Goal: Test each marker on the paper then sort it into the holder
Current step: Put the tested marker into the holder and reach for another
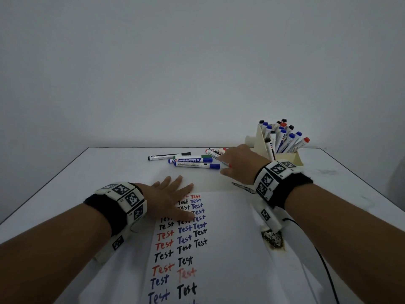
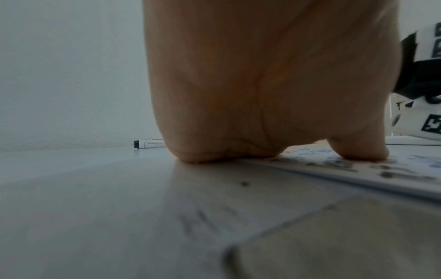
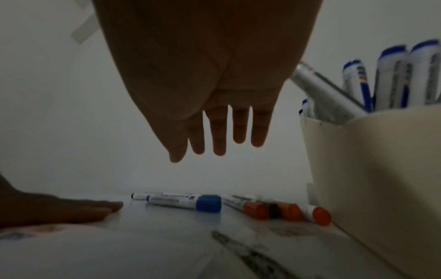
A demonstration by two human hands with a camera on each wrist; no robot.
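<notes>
Judging by the holder [image 1: 260,143] at right of centre, crowded with markers, and the paper [image 1: 230,216] covered in "Test", we were well along; several loose markers [image 1: 194,160] remained mid-frame. Our left hand [image 1: 173,194] pressed flat on the paper; our right hand [image 1: 238,165] hovered empty, fingers extended.

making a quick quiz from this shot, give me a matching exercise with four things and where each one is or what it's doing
Things:
1. left hand
2. right hand
3. holder
4. black marker

States:
a. stands upright, full of markers
b. lies farthest left in the loose row
c. pressed flat on the paper
d. open, above the red-capped markers

Pairs: 1-c, 2-d, 3-a, 4-b
</notes>
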